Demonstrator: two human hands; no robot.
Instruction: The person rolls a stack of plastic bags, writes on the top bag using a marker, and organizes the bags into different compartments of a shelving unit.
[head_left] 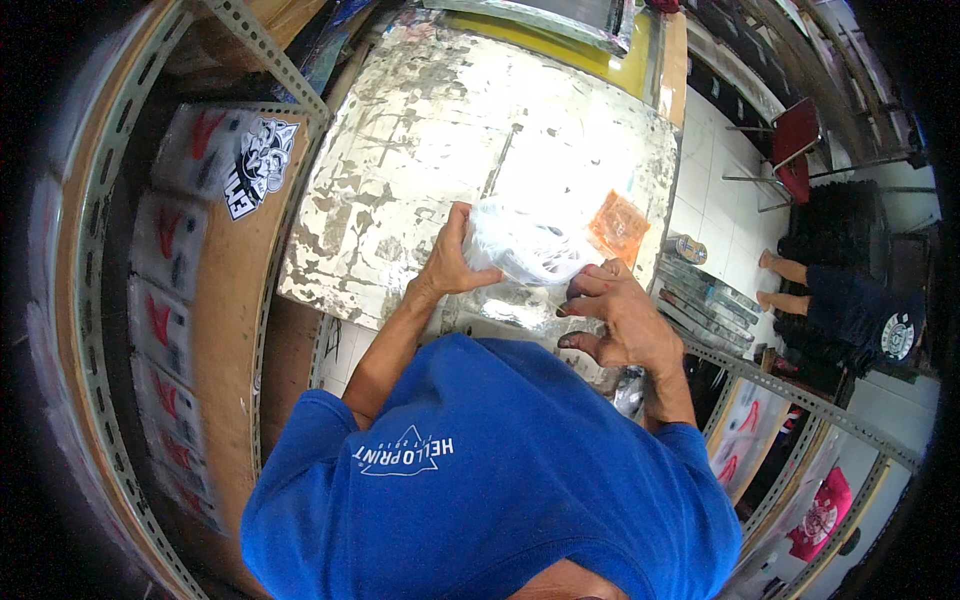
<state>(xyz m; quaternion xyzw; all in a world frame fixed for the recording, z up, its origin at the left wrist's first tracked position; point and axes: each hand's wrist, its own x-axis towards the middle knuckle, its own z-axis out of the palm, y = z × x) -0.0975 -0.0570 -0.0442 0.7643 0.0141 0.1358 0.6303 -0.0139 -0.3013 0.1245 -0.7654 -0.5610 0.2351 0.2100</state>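
Observation:
A white, translucent plastic bag [525,240] bulges over the near part of the worn table, with pale contents that I cannot make out. My left hand [448,258] grips its left side, thumb at the near edge and fingers round the far side. At the bag's right edge, my right hand [622,315] touches the plastic with its far fingers. Its thumb and a nearer finger are spread apart, and their tips look dark-stained. Just beyond that hand lies a flat orange packet [618,226] in clear wrapping.
Paint-flaked white tabletop [385,180] spreads under the work. Framed screens [600,60] rest at its far edge. Shelving on the left holds clear-wrapped packs [165,235]. To the right stand stacked frames [705,305], a red chair [795,150] and another person [860,315].

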